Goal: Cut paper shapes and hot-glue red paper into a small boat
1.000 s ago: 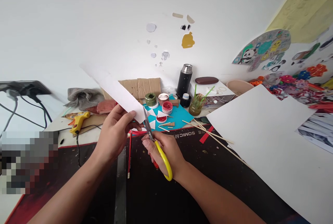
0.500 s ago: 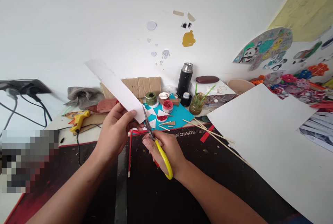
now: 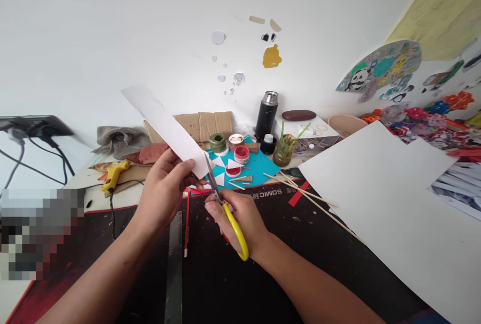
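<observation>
A long white paper strip (image 3: 161,126) slants up to the left, pinched near its lower end by my left hand (image 3: 167,183). My right hand (image 3: 240,216) grips scissors (image 3: 235,228) with yellow handles, the blades pointing up at the strip's lower right end. Whether the blades are parted around the paper is hard to make out. Just behind, white paper triangles (image 3: 220,179) lie on a blue sheet (image 3: 259,166) among open paint jars, one of them a red paint jar (image 3: 241,153). Under my hands are a red pencil (image 3: 187,228) and a metal ruler (image 3: 174,269).
A yellow glue gun (image 3: 114,173) with its cord lies at left. Thin wooden sticks (image 3: 315,203) and large white paper sheets (image 3: 391,198) cover the right side. At the back stand a black thermos (image 3: 267,116) and a glass jar (image 3: 282,156) with green stems.
Almost nothing differs. Both hands, the paper strip and the scissors hold nearly the same position, with only a slight shift of the whole view.
</observation>
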{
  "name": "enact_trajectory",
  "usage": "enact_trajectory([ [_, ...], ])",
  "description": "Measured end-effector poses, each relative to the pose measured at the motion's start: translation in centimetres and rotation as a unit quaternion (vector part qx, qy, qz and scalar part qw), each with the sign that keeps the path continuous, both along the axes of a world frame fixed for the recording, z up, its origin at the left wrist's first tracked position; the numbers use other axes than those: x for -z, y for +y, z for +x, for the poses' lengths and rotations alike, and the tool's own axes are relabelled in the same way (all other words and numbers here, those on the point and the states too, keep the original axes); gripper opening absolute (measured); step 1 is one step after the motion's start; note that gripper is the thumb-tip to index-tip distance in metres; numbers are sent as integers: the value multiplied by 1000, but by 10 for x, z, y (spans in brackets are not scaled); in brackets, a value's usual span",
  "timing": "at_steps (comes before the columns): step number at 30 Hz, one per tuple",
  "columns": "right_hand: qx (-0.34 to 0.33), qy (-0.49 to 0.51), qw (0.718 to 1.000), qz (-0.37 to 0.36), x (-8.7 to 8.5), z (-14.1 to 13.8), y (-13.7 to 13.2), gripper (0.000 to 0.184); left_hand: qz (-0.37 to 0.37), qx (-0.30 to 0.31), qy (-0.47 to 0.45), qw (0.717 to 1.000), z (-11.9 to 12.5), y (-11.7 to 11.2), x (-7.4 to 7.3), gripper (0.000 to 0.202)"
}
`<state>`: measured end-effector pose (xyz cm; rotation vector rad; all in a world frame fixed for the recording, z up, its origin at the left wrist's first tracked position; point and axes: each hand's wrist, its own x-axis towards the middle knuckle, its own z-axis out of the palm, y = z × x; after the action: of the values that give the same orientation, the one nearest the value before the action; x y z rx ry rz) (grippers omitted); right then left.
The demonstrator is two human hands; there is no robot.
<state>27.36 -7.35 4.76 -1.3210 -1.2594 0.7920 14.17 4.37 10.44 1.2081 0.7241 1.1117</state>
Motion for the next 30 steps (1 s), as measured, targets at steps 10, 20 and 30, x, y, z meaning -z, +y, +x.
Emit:
enact_trajectory([
  [10,-2,-5,1000,0,1,0,0,38,-7,4,7,1000,2,-2,-2,37],
  [20,-11,8,1000,3,2,-1,0,34,-16,-3,12,1000,1,-3,-4,36],
  [30,-7,-1,1000,-4,1,0,0,39,-13,1,13,1000,2,-4,-4,34],
])
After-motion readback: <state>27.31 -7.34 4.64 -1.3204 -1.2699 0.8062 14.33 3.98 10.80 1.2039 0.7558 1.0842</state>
